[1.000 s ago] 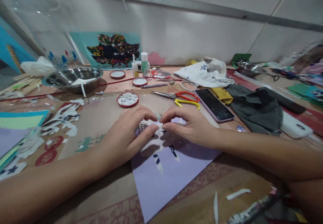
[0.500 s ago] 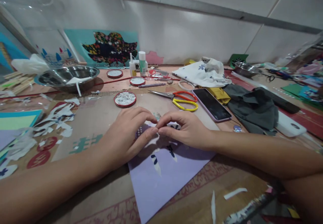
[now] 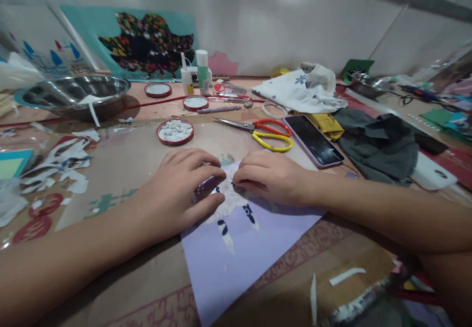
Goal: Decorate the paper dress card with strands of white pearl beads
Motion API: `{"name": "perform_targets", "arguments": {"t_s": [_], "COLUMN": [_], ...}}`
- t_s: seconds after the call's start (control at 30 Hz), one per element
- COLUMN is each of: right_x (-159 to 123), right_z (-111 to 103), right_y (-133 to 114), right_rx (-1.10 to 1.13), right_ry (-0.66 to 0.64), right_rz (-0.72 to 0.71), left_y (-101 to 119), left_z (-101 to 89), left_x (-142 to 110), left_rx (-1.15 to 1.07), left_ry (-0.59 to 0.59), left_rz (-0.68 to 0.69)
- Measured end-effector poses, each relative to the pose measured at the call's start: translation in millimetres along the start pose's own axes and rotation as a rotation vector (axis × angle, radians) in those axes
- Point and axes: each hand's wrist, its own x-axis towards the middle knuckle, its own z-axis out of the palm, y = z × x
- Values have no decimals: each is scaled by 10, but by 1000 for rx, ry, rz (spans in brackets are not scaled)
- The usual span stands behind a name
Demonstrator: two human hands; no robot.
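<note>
A lilac sheet of paper (image 3: 236,263) lies on the table in front of me, with a white cut-out shape with dark blue marks (image 3: 230,214) stuck on it. My left hand (image 3: 177,192) rests on the sheet's upper left corner, fingers curled and pinched over a small row of pearl beads that barely shows. My right hand (image 3: 271,177) lies just to the right, fingertips pressed down on the cut-out and almost touching the left fingertips. What the fingertips hold is hidden.
A red-rimmed lid of white beads (image 3: 175,131) sits beyond my left hand. Orange-and-yellow scissors (image 3: 263,134), a phone (image 3: 313,141), dark cloth (image 3: 379,142), glue bottles (image 3: 197,78), a steel bowl (image 3: 73,93) and paper scraps (image 3: 62,162) surround the sheet.
Both hands have dropped lower and flatter onto the paper, fingertips still together. The camera has tilted down and moved closer.
</note>
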Motion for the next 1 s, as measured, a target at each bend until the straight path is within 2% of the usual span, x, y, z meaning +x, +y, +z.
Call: {"name": "perform_targets", "arguments": {"t_s": [0.27, 0.53, 0.8, 1.0], "right_x": [36, 93, 51, 2], "right_z": [-8, -30, -59, -108], "right_y": [-18, -4, 48, 55], "right_rx": [-116, -12, 13, 114], "right_ry": [-58, -104, -116, -25], "right_rz": [-47, 32, -14, 35], "left_y": [-18, -32, -27, -22], "left_z": [21, 45, 35, 14], "left_x": [3, -14, -12, -7], "left_rx": [-13, -13, 0, 13], "left_ry": [8, 7, 3, -2], "left_rz": [-9, -4, -8, 10]}}
